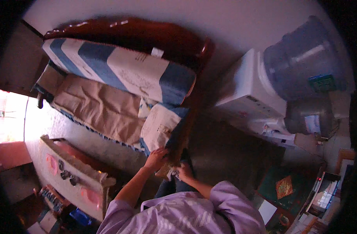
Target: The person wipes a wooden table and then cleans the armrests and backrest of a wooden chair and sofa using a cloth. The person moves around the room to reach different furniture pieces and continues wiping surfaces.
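Observation:
A sofa with a carved dark wood frame (155, 32) stands before me. A blue and cream striped cover (134, 68) lies over its backrest, and a brown cloth (99, 108) with wrinkles covers the seat. My left hand (156, 160) rests against the front end of the sofa's near arm, at the lower edge of a cream and blue arm cover (158, 125). Whether its fingers grip the fabric is hard to see. Just to its right and lower, my right hand (185, 173) holds a crumpled pale cloth (173, 172) against the wooden arm front.
To the left is a low table with a beige cover (76, 163), bearing pink mats (90, 197) and small dark objects. On the right stand a white appliance (251, 90) and a large grey tub (307, 61). A green rug (272, 184) lies at lower right.

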Demonstrator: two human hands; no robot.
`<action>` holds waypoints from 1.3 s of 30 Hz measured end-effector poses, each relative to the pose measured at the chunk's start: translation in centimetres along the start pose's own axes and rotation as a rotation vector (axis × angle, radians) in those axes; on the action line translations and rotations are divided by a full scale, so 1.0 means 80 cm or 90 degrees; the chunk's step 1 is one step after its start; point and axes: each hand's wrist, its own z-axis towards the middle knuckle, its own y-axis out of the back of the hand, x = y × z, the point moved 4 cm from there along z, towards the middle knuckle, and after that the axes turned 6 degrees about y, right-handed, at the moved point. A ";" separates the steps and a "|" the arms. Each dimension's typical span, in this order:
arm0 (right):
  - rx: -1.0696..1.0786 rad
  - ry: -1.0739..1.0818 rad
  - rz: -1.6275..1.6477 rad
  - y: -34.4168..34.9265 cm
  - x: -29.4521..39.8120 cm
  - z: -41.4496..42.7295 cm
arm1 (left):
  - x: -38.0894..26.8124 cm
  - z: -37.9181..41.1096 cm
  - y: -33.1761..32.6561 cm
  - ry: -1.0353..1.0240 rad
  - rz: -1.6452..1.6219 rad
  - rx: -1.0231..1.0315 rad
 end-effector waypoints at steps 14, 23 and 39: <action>-0.475 0.163 0.535 0.524 0.269 0.349 | -0.156 0.121 0.180 0.008 -0.152 -0.301; -0.451 0.534 -0.343 0.518 0.325 0.464 | -0.198 0.287 0.251 0.050 0.173 -0.342; -0.289 0.689 -0.309 0.500 0.368 0.539 | -0.218 0.384 0.248 0.153 0.291 -0.268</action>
